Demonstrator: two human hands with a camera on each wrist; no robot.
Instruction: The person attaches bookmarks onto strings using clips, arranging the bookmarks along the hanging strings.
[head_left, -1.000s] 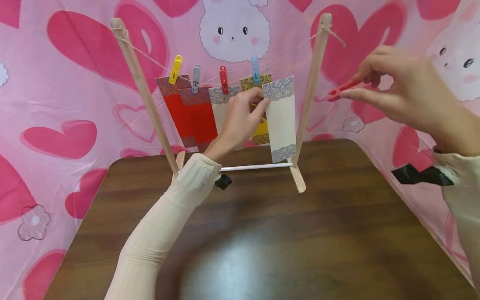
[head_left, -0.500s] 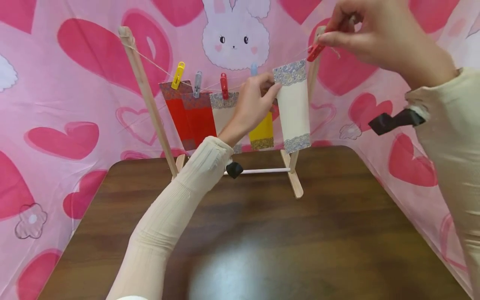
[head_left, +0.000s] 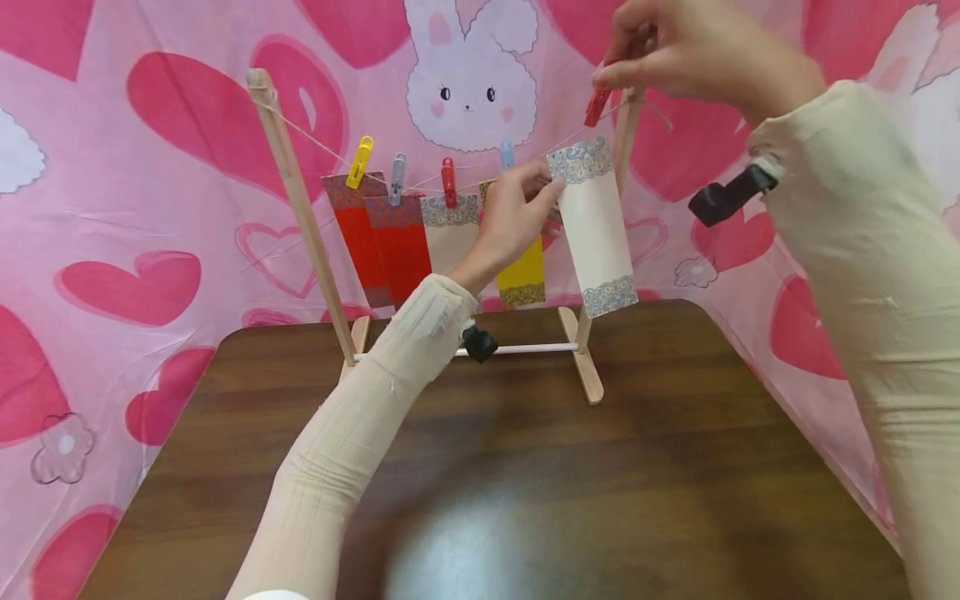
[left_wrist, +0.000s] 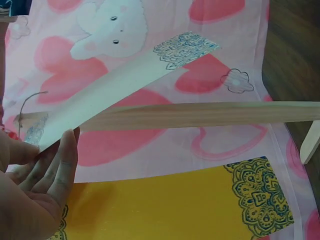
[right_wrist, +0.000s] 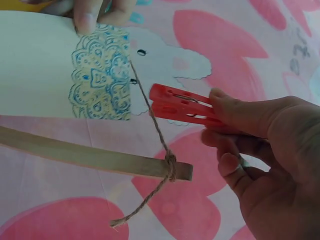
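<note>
My left hand (head_left: pixel 517 212) pinches the left edge of a white card (head_left: pixel 597 229) near its top, which carries a blue lace pattern. The card hangs a little tilted, its top end by the string (right_wrist: pixel 159 129). Above it, my right hand (head_left: pixel 678 62) pinches a red clothespin (right_wrist: pixel 182 105) between thumb and fingers. In the right wrist view the clothespin's tip is right at the string, beyond the card's patterned end; whether it bites the string I cannot tell. A yellow card (left_wrist: pixel 160 205) hangs behind my left hand, under a light blue clothespin (head_left: pixel 507 155).
The string runs between two wooden posts (head_left: pixel 300 208) of a stand on the brown table (head_left: pixel 525 467). Two red cards (head_left: pixel 401 250) and another white card (head_left: pixel 450 233) hang further left from yellow, grey and red clothespins (head_left: pixel 449 183). A pink patterned cloth (head_left: pixel 150 208) covers the wall behind.
My right hand has brought the red clothespin up and left, from beside the right post to above the white card. My left hand has shifted the card slightly right, tilting it more.
</note>
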